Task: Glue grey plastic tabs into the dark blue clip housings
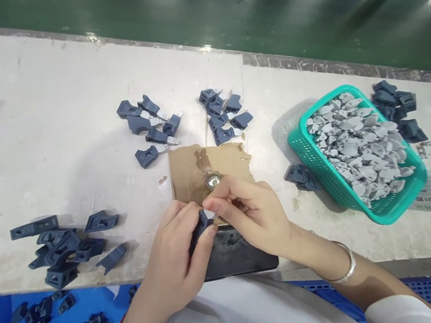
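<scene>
The left hand point(177, 255) gripped a dark blue clip point(203, 222) low over the table point(54, 154), above a cardboard scrap point(188, 171). The right hand point(254, 212) pinched something at the clip's tip; what it was I could not tell. Such a small pinch could slip and drop it. Further right, a teal basket point(313, 159) held grey blades point(360, 144).
</scene>
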Demonstrator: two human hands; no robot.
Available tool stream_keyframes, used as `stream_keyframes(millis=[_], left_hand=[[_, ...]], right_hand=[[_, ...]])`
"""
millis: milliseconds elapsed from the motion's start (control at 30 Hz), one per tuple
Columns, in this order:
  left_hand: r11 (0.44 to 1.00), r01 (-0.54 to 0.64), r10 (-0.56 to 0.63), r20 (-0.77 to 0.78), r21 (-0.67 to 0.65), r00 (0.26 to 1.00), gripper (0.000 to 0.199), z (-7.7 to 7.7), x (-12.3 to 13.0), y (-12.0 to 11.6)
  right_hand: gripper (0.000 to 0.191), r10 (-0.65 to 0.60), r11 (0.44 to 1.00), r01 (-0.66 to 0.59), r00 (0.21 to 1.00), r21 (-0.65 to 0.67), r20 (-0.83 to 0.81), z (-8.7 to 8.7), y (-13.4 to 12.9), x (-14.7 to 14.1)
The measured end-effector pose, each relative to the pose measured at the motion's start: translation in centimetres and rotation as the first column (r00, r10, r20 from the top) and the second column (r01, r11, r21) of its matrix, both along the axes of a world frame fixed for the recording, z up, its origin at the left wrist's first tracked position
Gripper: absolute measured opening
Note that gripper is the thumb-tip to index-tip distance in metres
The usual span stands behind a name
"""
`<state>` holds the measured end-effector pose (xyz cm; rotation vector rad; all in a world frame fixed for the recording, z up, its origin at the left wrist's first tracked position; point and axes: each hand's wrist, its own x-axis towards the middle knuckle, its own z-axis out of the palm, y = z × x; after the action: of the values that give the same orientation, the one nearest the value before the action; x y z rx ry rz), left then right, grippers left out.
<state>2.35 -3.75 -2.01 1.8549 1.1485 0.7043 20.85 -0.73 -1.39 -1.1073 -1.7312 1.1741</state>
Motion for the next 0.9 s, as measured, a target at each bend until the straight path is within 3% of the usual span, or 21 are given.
stream_keyframes(millis=[133,233,600,900], left_hand=[[0.967,0.024,0.007,0.123,-0.253,0.992,0.027,1.3,-0.3,-0.3],[0.949,0.035,0.005,0.126,-0.312,0.992,0.027,1.8,-0.2,-0.2],[0.919,0.042,-0.019,0.062,-0.392,0.998,0.031,1.8,-0.4,-0.2],[0.909,0.019,-0.015,0.012,-0.417,1.000,0.032,1.8,-0.3,0.0]], right_hand=[[0.030,0.087,0.970,-0.121,0.983,0.212,0.163,0.3,0.5,0.6],[0.043,0.091,0.922,-0.192,0.952,0.338,0.293,0.1,0.7,0.7],[0.046,0.049,0.921,-0.222,0.882,0.320,0.470,0.6,-0.1,0.3],[0.052,0.014,0.908,-0.228,0.855,0.352,0.518,0.1,0.0,0.4]])
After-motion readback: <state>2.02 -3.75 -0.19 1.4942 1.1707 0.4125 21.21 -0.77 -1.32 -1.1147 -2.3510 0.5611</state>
